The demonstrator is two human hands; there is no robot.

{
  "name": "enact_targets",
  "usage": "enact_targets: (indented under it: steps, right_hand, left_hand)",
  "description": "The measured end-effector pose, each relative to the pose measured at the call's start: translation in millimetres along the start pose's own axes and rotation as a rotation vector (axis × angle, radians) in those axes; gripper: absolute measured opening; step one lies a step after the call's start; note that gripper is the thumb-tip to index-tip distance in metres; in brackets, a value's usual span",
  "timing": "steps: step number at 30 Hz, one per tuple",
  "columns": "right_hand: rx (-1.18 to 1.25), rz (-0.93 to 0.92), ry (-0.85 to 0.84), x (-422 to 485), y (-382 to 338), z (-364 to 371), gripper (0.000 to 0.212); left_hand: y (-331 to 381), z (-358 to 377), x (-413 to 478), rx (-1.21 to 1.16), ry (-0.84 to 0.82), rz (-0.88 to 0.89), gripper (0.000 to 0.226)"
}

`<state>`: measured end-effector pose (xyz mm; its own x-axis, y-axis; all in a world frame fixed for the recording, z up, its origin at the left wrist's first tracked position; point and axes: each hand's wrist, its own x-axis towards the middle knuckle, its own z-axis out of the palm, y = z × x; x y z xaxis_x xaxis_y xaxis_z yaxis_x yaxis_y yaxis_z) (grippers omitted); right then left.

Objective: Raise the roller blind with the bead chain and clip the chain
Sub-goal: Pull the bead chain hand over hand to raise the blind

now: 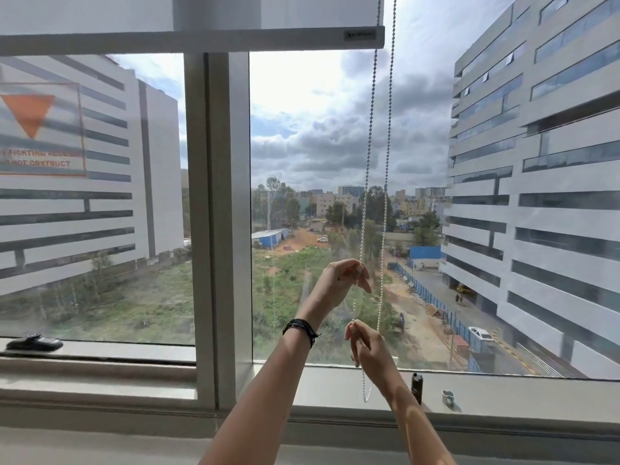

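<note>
A big window (335, 196) fills most of the picture. A thick grey post (218, 213) stands up in the middle and splits the glass into 2 panes. A sticker (42, 129) with an orange triangle sits on the left pane, in the upper left. A grey sill (520, 397) runs along the bottom, and a black window handle (33, 343) lies at the lower left. Outside, tall grey buildings (543, 179) stand on the left and right. Between them are green grass, trees and small houses far away. The sky is bright with many grey clouds.
</note>
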<state>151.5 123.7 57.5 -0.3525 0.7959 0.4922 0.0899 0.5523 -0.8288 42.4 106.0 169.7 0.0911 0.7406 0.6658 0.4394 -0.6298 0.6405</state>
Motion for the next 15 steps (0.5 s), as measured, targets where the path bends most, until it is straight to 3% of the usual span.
enact_targets:
  steps: [7, 12, 15]
  right_hand:
    - [0.025, -0.014, -0.087, 11, -23, -10, 0.020]
    - [0.046, -0.134, 0.279, 35, -63, -31, 0.024]
    - [0.045, -0.233, 0.337, 50, -92, -42, 0.024]
  left_hand:
    - [-2, -4, -3, 0.069, 0.006, -0.049, 0.027]
    - [0, -24, 1, 0.236, 0.036, -0.062, 0.025]
    - [2, -28, 3, 0.274, 0.019, -0.072, 0.026]
